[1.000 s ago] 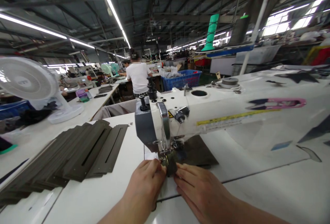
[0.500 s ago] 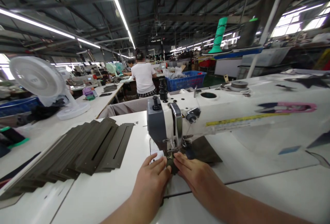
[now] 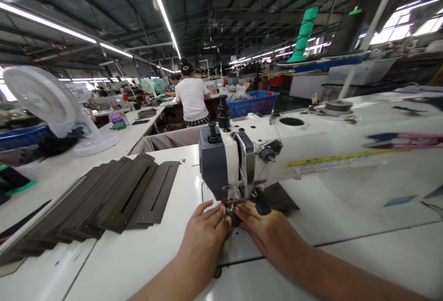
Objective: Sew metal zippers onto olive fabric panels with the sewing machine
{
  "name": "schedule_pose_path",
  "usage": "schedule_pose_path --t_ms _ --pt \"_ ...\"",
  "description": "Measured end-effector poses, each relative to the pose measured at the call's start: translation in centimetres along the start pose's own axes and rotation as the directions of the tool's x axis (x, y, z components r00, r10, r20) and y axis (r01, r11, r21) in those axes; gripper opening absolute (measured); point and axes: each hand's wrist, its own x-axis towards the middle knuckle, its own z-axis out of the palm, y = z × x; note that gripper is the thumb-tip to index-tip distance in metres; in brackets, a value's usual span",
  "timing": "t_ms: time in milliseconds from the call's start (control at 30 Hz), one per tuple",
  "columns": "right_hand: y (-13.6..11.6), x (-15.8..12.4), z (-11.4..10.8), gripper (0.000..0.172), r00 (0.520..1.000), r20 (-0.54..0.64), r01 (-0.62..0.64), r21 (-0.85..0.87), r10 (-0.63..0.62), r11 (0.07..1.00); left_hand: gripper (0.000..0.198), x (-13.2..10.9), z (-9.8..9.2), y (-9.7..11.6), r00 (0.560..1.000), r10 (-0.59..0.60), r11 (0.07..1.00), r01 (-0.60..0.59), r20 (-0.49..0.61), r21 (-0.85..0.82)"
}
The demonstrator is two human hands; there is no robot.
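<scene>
Reaching in with both bare hands at the needle area of a white sewing machine (image 3: 304,141). Resting left hand (image 3: 203,236) at the left side of a small dark fabric piece (image 3: 233,215), with fingers extended, thumb near its edge. Setting right hand (image 3: 268,227) against its right side, with fingers stretched toward left hand. Not clenched on either side; impossible to say whether pinching the fabric or only pressing it down. For the fabric piece: located below the machine head, between both hands' fingertips, partly hidden by them. Note a dark flat panel (image 3: 282,197) beyond right hand, on the white table (image 3: 138,264). Also see overlapping dark panels (image 3: 114,197), fanned out at left, at least two with long slots. Add pink-handled snips (image 3: 391,137) and yellow measuring strip (image 3: 346,156) on the machine arm. Farther off, see white fan (image 3: 38,95), blue basket (image 3: 254,106), person in white shirt (image 3: 192,97).
</scene>
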Motion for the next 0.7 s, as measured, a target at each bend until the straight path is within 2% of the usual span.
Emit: schedule_pose_path --t_ms 333,700 --pt "0.05 0.30 -0.16 0.025 1.000 -0.022 0.013 -0.009 -0.013 1.000 0.016 0.26 0.10 -0.05 0.998 -0.018 1.000 0.017 -0.063 -0.012" --pt "0.62 0.23 0.18 0.021 0.999 0.034 -0.019 -0.010 0.019 1.000 0.016 0.50 0.10 -0.27 0.999 -0.024 1.000 0.023 -0.049 -0.013"
